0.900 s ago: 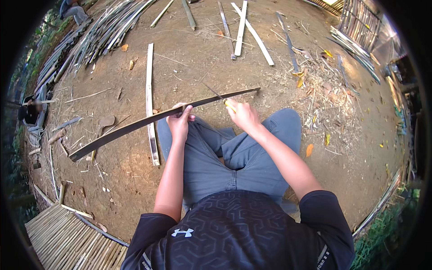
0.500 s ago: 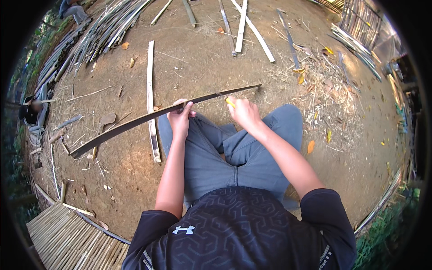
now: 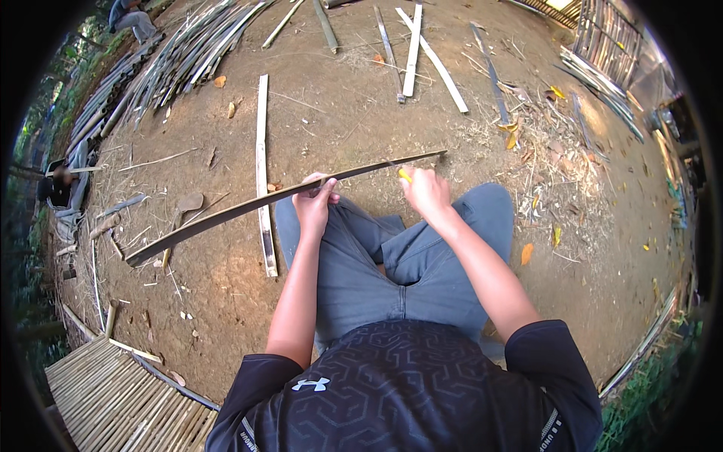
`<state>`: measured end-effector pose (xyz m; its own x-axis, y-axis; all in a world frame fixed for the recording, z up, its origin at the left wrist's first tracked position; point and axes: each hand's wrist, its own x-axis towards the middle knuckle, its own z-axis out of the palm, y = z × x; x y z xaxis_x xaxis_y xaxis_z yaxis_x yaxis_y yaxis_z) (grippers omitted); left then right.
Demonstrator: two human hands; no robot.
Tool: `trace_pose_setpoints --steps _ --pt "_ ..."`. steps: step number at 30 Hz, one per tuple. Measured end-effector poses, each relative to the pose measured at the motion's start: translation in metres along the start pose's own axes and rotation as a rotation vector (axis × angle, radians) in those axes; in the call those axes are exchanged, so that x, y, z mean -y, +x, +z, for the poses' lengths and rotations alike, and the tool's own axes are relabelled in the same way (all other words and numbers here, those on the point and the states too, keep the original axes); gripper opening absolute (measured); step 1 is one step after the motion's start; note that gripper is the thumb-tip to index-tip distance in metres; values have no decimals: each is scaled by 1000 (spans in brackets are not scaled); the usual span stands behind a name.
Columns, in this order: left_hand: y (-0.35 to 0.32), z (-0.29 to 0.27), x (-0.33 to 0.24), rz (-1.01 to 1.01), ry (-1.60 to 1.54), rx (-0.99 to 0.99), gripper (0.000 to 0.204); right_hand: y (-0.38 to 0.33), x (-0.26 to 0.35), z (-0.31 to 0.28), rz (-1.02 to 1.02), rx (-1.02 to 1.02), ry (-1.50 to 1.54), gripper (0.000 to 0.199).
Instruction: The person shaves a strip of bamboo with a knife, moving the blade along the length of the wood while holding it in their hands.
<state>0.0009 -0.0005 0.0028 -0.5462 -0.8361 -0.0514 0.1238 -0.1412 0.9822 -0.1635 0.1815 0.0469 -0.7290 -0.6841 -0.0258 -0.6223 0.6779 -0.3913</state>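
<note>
A long dark bamboo strip (image 3: pixel 215 218) lies slantwise across the front of my knees, its right end higher and farther off. My left hand (image 3: pixel 315 205) is closed around it near the middle, thumb on the near side. In my right hand (image 3: pixel 428 194) is a knife with a yellow handle (image 3: pixel 405 175); what shows of its thin blade meets the strip between my left hand and the right tip. Fingers cover most of the handle. My legs are folded under both hands.
Beyond my left knee a pale bamboo strip (image 3: pixel 262 158) lies on the dirt. More pale strips (image 3: pixel 413 53) cross farther ahead, left of shavings and dry leaves (image 3: pixel 561 162). A bamboo pile (image 3: pixel 177 56) fills the far left; a slatted bamboo platform (image 3: pixel 124 392) stands near left. Another person (image 3: pixel 135 21) sits far left.
The whole view has shifted slightly. My right hand has slid a little to the right along the strip with the knife. My left hand keeps its grip.
</note>
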Motion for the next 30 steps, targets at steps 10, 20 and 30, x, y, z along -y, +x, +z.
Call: trace_pose_setpoints --steps 10,20,30 --pt "-1 6 -2 12 35 -9 16 -9 -18 -1 0 50 -28 24" --pt "5 -1 -1 -2 -7 37 10 -2 -21 3 -2 52 -57 26" --pt "-3 -3 0 -3 14 91 11 -13 14 -9 -107 80 -66 33"
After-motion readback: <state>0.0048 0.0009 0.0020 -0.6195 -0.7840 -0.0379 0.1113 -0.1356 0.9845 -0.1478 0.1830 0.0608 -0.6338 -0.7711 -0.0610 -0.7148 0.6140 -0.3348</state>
